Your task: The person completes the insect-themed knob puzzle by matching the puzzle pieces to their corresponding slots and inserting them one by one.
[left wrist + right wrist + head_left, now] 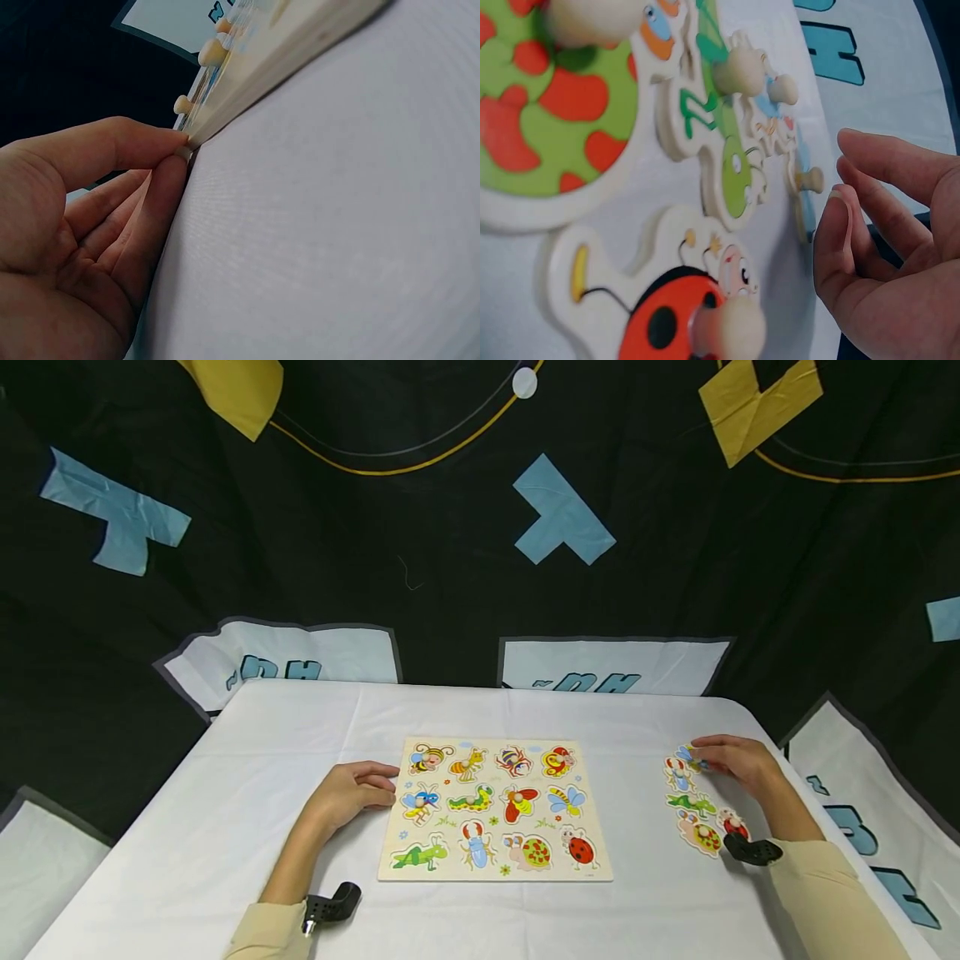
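A wooden insect puzzle board (495, 870) lies flat on the white table. My left hand (352, 795) is at its left side, thumb and finger pinching the edge, as the left wrist view shows close up. Over on the right, my right hand (738, 764) reaches above a blue dragonfly piece (686, 755). Its thumb and fingers (836, 225) are spread apart beside the piece's wooden knob (810, 180), holding nothing. Near that hand lie a stag beetle piece (677, 777), a grasshopper piece (693, 806), a snail piece (701, 835) and a ladybug piece (731, 821).
Knobbed pieces such as the bee (427, 758) and the caterpillar (471, 798) sit in the board. White cloth (450, 922) covers the table. A black curtain (450, 577) hangs behind it. Each wrist wears a black camera (337, 903).
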The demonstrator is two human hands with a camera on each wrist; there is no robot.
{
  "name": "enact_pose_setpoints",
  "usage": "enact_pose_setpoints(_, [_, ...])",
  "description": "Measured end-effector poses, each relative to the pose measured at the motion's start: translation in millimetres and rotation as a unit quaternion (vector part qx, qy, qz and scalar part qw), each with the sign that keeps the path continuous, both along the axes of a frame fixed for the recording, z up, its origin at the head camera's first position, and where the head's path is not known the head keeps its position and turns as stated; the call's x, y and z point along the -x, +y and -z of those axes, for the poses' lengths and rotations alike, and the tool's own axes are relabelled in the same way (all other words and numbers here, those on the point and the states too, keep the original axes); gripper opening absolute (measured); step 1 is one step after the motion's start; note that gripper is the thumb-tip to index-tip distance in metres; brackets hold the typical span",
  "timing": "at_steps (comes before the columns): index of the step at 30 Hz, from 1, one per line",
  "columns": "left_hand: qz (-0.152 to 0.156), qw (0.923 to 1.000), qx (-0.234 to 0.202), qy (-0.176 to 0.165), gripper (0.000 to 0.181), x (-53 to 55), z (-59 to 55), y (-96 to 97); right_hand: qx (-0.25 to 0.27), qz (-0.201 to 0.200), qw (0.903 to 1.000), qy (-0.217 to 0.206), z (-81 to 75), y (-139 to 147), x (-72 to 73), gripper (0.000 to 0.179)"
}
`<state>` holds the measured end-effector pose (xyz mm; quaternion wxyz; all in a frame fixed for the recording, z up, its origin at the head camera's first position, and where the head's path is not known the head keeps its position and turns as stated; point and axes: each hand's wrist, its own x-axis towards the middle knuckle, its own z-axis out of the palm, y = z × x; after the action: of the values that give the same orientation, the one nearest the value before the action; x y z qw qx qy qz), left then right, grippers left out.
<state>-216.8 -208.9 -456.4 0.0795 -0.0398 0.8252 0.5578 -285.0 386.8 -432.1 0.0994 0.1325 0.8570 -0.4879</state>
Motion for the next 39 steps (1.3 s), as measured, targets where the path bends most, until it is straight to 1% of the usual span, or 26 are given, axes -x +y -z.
enact_pose_setpoints(4, [0.002,1.0000,-0.008,0.001,0.049,0.8,1.8,-0.8,-0.004,-0.014,0.9999,0.003,4.0,4,-0.6,0.055])
enact_pose_setpoints(7, [0.001,1.0000,-0.007,0.003,0.049,1.2,2.1,-0.9,-0.008,-0.016,0.9998,0.003,6.2,5,-1.0,0.053])
enact_pose_setpoints(12, [-0.001,1.0000,0.002,0.005,0.049,1.3,0.5,0.5,-0.018,-0.009,0.9997,-0.013,7.2,6,-1.1,0.049])
enact_pose_setpoints(19, [-0.002,1.0000,0.007,0.004,0.049,1.1,-0.8,1.0,-0.025,-0.003,0.9996,-0.015,8.7,7,-2.3,0.043])
enact_pose_setpoints(24, [0.000,1.0000,0.003,-0.001,0.049,0.4,0.2,0.4,-0.019,-0.005,0.9997,-0.016,9.9,8,-3.1,0.043])
enact_pose_setpoints(31, [-0.006,0.9999,0.011,0.001,0.049,-1.0,0.1,-1.4,-0.017,0.008,0.9998,-0.009,12.4,4,-3.0,0.040])
enact_pose_setpoints(39, [-0.004,0.9998,0.019,0.001,0.050,-0.2,1.0,0.4,-0.021,0.018,0.9996,-0.011,13.1,3,-5.3,0.043])
